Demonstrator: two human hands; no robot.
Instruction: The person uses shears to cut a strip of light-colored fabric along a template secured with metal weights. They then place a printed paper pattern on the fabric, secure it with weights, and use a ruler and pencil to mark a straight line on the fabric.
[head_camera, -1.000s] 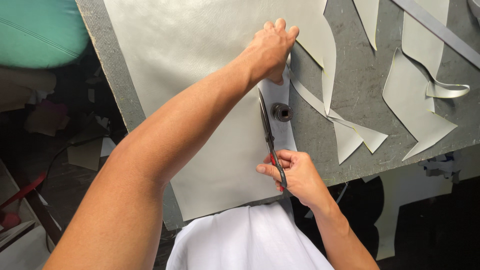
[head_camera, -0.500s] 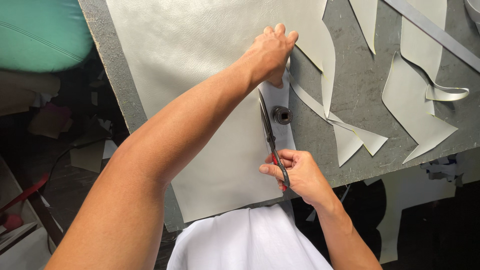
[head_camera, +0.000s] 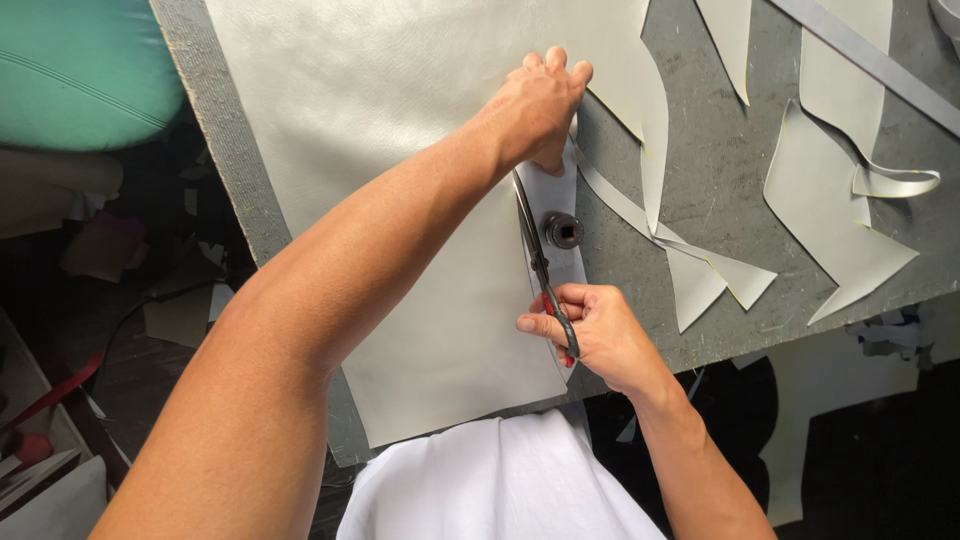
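Cutting is the step in hand: a large pale grey sheet (head_camera: 400, 200) of leather-like material lies flat on a grey felt-topped table (head_camera: 720, 170), and a cut is being run along its right edge, where a narrow strip (head_camera: 560, 200) is being parted from the main piece. The dark scissors (head_camera: 535, 250) are laid along that line, tips pointing away from the body. A small black round weight (head_camera: 562, 231) sits on the strip just beside the blades. The next move, it is judged, calls for the blades to be carried further up the line while the sheet is kept flat and taut, the pressing hand being shifted ahead.

The scissors are clamped in the right hand (head_camera: 590, 335), fingers curled closed through the handles, wrist bent inward near the table's near edge. The left hand (head_camera: 535, 105) is stretched far forward across the sheet, fingers together and pressed down at the top of the cut, gripping nothing. Off-cut pieces (head_camera: 830, 230) are scattered to the right.
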